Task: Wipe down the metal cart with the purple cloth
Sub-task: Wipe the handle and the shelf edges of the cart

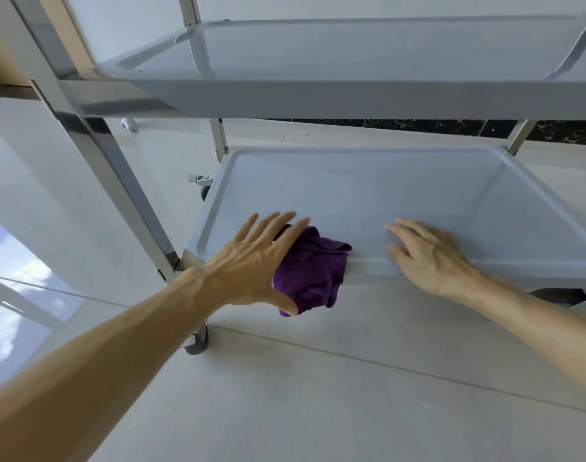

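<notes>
The metal cart has a lower tray shelf point(368, 181) and an upper shelf point(351, 98) above it. The purple cloth point(313, 271) is draped over the lower shelf's front rim, near its left corner. My left hand point(251, 261) lies flat on the cloth with fingers spread, thumb under its hanging part. My right hand point(428, 255) rests on the front rim to the right of the cloth, fingers apart, holding nothing.
A shiny steel leg point(118, 175) of the cart runs diagonally at left. Caster wheels show at the front left point(198, 341) and back left point(204, 191). Pale floor tiles point(318, 395) spread below; a dark marble strip point(401, 126) lies behind the cart.
</notes>
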Tool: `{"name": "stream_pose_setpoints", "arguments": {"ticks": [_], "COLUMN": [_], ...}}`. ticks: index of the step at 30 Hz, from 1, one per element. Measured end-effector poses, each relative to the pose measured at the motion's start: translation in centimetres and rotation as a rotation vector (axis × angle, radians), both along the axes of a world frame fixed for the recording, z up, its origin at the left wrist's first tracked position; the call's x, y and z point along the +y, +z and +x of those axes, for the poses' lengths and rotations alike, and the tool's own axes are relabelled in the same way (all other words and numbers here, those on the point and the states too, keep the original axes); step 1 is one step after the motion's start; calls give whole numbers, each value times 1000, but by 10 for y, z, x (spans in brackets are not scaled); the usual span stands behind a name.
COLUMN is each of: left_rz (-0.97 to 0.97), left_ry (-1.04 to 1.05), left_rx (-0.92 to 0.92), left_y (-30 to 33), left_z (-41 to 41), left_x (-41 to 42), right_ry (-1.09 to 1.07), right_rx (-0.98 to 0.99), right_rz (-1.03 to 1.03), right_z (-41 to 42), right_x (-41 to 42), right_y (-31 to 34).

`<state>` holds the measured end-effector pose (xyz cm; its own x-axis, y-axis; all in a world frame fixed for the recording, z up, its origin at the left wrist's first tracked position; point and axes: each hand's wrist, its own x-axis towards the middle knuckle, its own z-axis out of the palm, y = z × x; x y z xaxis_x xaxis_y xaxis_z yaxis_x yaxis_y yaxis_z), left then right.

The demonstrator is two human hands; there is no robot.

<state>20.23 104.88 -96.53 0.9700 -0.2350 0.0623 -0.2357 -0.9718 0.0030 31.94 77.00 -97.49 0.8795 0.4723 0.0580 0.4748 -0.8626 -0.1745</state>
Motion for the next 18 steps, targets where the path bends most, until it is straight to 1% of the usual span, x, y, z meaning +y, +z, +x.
{"name": "stream_pose_setpoints", "arguments": {"ticks": [2,4,6,8,10,11,14,16,18], "left_rz": [-57,-24,76,147,204,231,229,201,195], "left_ry": [86,161,196,198,194,200,249,263,261], "left_rx": [62,123,152,158,172,186,223,232,232], "left_y": [4,6,4,1,-2,-2,-2,1,3], "left_z": [-11,-21,-29,-34,-35,-33,-30,-29,-30], "left_x": [24,45,56,57,48,42,31,32,35], "right_ry": [51,207,383,492,491,466,481,535,530], "right_rx": [-44,-113,-165,-195,-205,-216,-270,-297,-297], "right_rz": [121,197,138,-21,-168,-205,-206,-215,-203], "right_z": [-11,-33,-55,-69,-74,-74,-66,-59,-48], "right_x": [17,45,75,103,123,128,121,98,64], "right_y": [12,24,26,17,3,-3,-9,-6,-4]}}
